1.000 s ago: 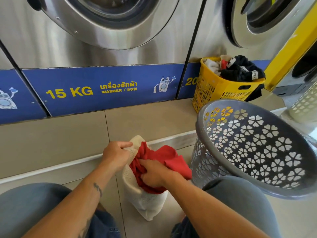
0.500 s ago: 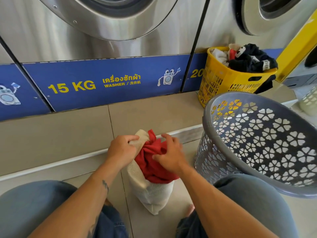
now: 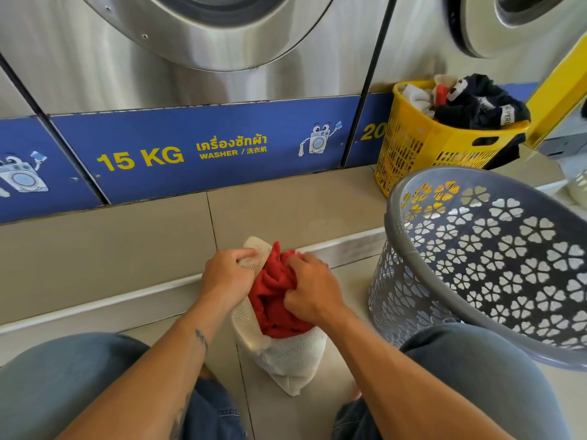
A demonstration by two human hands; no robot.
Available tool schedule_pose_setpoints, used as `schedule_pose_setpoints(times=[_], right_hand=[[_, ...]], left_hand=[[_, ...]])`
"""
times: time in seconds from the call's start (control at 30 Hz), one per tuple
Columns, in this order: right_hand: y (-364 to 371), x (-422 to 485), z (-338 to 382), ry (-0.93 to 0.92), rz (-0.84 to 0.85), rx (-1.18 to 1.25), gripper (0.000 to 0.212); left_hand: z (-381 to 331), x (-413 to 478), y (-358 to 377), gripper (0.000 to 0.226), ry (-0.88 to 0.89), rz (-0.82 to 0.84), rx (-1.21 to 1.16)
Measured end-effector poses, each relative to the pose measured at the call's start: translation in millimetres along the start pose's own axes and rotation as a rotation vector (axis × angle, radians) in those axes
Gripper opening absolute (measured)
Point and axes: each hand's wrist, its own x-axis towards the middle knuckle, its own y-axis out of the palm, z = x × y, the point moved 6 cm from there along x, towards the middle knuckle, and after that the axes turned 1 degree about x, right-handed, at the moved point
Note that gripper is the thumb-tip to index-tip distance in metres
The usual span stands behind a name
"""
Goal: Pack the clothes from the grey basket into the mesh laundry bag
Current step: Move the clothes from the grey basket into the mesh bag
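Looking down through the head camera, I see two steel washing machines (image 3: 190, 42) filling the back, with a blue strip (image 3: 206, 147) marked "15 KG" along their base. Below them a tiled step (image 3: 127, 249) runs across the whole view, and the floor (image 3: 286, 414) lies in front of its edge. The grey basket (image 3: 470, 173) stands on the floor at the right, by the step's edge, tipped with its mouth towards me and its lower rim by my right knee (image 3: 470, 376). A yellow basket (image 3: 422, 147) sits on the step behind it, against the machines, heaped with dark and white clothes (image 3: 482, 103). The white mesh bag (image 3: 292, 360) stands on the floor just in front of the step's edge, between my knees, with its mouth open upwards. A red garment (image 3: 273, 296) is bunched in that mouth, partly inside and partly bulging above the rim. My left hand (image 3: 225, 277) has its fingers curled and pinches the left side of the bag's rim. My right hand (image 3: 311, 290) is closed into a fist on the red cloth, gripping it at the right of the opening.
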Motion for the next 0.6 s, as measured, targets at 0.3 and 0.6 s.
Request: schedule_pose_setpoints(times=[0.3,0.6], right_hand=[[84.4,-21.8,-17.3,-0.234,0.407,-0.223,0.051],[42.7,-9.7,-32.5,0.202,0.415,0.144,0.054]], left_hand=[[-5.4,-11.8,0.1,0.037,0.048,0.082,-0.058],[-4.8,-8.3,9.8,0.042,0.111,0.112,0.092]])
